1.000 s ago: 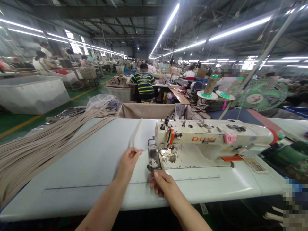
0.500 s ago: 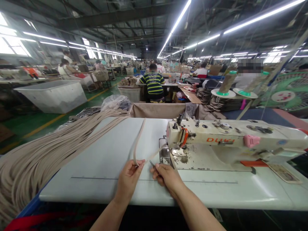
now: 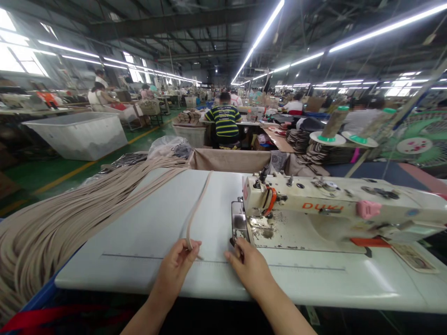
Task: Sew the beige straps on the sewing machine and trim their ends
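My left hand [image 3: 178, 264] pinches a narrow beige strip [image 3: 196, 209] between thumb and fingers, above the front of the pale sewing table [image 3: 139, 228]. The strip runs back across the tabletop to its far edge, and a short loose end pokes out below my fingertips. My right hand [image 3: 249, 267] is closed around small thread snips [image 3: 240, 252], mostly hidden by the fingers. It is just in front of the needle area of the white sewing machine [image 3: 296, 200]. The two hands are apart.
A thick bundle of beige strips [image 3: 70, 218] drapes over the table's left side. Behind the table stands a fabric-lined bin [image 3: 230, 160]. Thread cones [image 3: 335, 123] rise at the back right, and a printed ruler line [image 3: 139, 257] crosses the tabletop's front.
The strip stretched between my left hand and the machine is now severed near my left fingers. My left hand has moved left and down; my right hand has shifted slightly right, its snips turned away.
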The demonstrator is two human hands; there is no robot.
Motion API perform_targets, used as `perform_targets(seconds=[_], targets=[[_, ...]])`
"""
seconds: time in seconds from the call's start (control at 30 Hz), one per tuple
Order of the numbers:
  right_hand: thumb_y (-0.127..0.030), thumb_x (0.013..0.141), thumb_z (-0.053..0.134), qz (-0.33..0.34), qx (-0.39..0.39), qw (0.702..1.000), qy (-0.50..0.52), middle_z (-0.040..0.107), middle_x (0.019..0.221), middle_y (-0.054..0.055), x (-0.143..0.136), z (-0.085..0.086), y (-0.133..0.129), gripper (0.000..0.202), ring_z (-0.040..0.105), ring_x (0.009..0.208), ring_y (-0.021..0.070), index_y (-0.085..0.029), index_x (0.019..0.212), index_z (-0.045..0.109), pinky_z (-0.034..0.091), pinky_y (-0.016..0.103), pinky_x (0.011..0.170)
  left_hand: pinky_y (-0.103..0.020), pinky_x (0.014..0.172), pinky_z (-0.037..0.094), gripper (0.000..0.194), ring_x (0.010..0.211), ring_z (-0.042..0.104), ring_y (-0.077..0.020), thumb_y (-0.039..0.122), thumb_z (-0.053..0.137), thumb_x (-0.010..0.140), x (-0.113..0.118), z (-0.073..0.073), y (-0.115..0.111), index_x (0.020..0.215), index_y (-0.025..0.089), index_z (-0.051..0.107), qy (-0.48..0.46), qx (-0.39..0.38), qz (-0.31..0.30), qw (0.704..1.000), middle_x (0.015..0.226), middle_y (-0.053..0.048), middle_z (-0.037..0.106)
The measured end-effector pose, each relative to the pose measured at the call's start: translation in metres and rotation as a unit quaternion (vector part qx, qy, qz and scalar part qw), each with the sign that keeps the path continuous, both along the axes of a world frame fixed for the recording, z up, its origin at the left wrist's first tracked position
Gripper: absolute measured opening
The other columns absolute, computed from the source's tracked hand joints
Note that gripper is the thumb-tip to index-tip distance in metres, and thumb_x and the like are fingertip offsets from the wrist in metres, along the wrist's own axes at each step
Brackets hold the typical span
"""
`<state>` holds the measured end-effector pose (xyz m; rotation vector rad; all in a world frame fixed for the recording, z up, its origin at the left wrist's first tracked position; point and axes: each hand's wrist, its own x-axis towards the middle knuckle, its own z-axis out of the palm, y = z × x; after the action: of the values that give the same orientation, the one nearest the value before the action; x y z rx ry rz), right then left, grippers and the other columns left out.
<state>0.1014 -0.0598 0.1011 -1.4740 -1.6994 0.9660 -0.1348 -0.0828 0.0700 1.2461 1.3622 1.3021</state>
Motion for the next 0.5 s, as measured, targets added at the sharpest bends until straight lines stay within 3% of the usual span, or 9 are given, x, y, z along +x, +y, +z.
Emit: perform_targets(seconds=[0.03,0.1,0.17,0.23,0.3,0.4,0.5], targets=[[-0.035,0.086,0.065,-0.022,0.047,0.995,-0.083,0.056,0.078,0.001,0.008,-0.001,-0.004,0.02,0.052,0.08,0.0206,-0.024,0.074,0.054,0.039,0.033,0.074,-0.036,0.094,0.06,0.032,0.112,0.071,-0.0269,0.056,0.071,0.086,-0.005,0.0,0.0,0.092,0.025,0.068,-0.005,-0.003,-0.007,1.0,0.109,-0.008,0.076],[-0.027,0.091,0.057,-0.06,0.131,0.955,-0.259,0.065,0.096,0.008,0.024,-0.007,-0.011,0.01,0.059,0.091,0.0252,-0.023,0.092,0.066,0.044,0.036,0.079,-0.037,0.091,0.06,0.034,0.107,0.072,-0.0264,0.058,0.071,0.085,-0.016,0.0,0.001,0.093,0.025,0.067,-0.02,-0.018,-0.021,0.999,0.105,-0.007,0.075],[-0.02,0.092,0.053,-0.075,0.158,0.912,-0.372,0.068,0.109,0.01,0.038,-0.014,-0.018,0.035,0.064,0.096,0.0262,-0.024,0.125,0.065,0.048,0.036,0.078,-0.036,0.08,0.061,0.041,0.088,0.073,-0.0244,0.062,0.071,0.083,-0.028,0.0,0.002,0.096,0.024,0.067,-0.014,-0.043,-0.037,0.998,0.091,-0.006,0.074],[-0.016,0.093,0.049,-0.06,0.138,0.895,-0.419,0.071,0.106,0.009,0.047,-0.022,-0.024,0.053,0.068,0.093,0.0248,-0.026,0.145,0.054,0.051,0.033,0.074,-0.033,0.068,0.058,0.05,0.072,0.069,-0.0221,0.069,0.069,0.081,-0.041,-0.002,0.005,0.101,0.024,0.067,0.025,-0.059,-0.044,0.997,0.076,-0.002,0.069],[-0.018,0.096,0.046,-0.036,0.113,0.891,-0.437,0.074,0.097,0.007,0.052,-0.027,-0.028,0.055,0.071,0.089,0.0245,-0.024,0.151,0.049,0.053,0.033,0.072,-0.032,0.062,0.055,0.057,0.066,0.064,-0.0213,0.075,0.066,0.079,-0.058,-0.005,0.007,0.103,0.023,0.068,0.085,-0.059,-0.036,0.994,0.068,0.0,0.063],[-0.02,0.098,0.045,-0.013,0.091,0.888,-0.451,0.077,0.094,0.008,0.052,-0.029,-0.031,0.056,0.073,0.089,0.0261,-0.02,0.154,0.046,0.056,0.035,0.074,-0.033,0.064,0.055,0.061,0.064,0.062,-0.0206,0.077,0.057,0.081,-0.092,-0.011,0.012,0.107,0.023,0.071,0.186,-0.044,0.01,0.981,0.076,-0.002,0.066],[-0.019,0.098,0.044,-0.004,0.077,0.888,-0.454,0.079,0.096,0.009,0.052,-0.028,-0.031,0.057,0.075,0.088,0.027,-0.019,0.155,0.047,0.058,0.036,0.075,-0.036,0.075,0.056,0.057,0.075,0.067,-0.0242,0.067,0.051,0.085,-0.141,-0.017,0.016,0.113,0.024,0.074,0.302,-0.024,0.072,0.95,0.093,-0.005,0.073]])
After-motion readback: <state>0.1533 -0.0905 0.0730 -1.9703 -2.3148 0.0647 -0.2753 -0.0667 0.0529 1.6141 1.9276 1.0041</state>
